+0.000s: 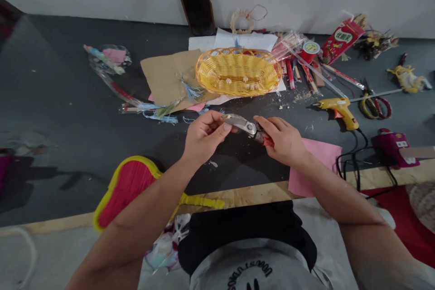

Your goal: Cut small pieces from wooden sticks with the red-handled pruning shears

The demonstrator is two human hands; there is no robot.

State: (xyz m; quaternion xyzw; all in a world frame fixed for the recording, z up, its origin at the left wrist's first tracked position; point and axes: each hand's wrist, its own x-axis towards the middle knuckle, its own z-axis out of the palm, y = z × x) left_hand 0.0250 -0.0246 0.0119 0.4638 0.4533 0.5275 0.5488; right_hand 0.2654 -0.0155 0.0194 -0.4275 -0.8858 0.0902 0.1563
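My right hand (282, 138) is wrapped round the red handles of a pair of metal pruning shears (243, 124). The blades point left, towards my left hand (206, 135). Its thumb and fingers are closed at the blade tip, pinching a small pale piece (228, 117) that is too small to name. Beyond both hands stands a yellow woven basket (238, 72) with a few small pale bits inside.
To the right lie a yellow glue gun (340, 109), scissors (375, 106), a purple box (394, 147) and black cable. Pink paper (314, 163) is under my right forearm. A red and yellow fan-shaped item (127, 186) sits left; brown paper (163, 74) lies behind.
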